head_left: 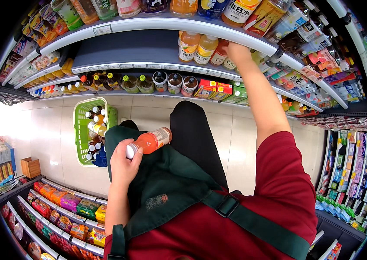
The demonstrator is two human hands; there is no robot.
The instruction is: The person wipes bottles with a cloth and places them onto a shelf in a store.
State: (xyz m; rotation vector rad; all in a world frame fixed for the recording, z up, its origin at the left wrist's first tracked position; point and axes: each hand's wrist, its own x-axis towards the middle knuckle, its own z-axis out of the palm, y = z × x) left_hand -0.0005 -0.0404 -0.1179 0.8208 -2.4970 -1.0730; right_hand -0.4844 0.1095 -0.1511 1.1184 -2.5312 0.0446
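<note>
My left hand (125, 161) is closed around the white-capped end of a bottle of pinkish-orange drink (152, 141). The bottle lies tilted over my lap, its labelled base pointing to the right. My right arm stretches up to the shelf, and my right hand (239, 55) reaches in under the upper shelf's white edge. Its fingers are mostly hidden there. Close beside it stands a bottle of red drink (219, 55), and left of that are a yellow drink bottle (205, 50) and an orange drink bottle (188, 47). Whether my fingers touch any bottle, I cannot tell.
A green basket (79, 130) with several bottles stands on the tiled floor at my left. The lower shelf (153, 67) holds dark and green bottles, tubs and juice cartons below it. Bottles fill the upper shelf (149, 26). Snack racks (68, 208) stand behind me at lower left.
</note>
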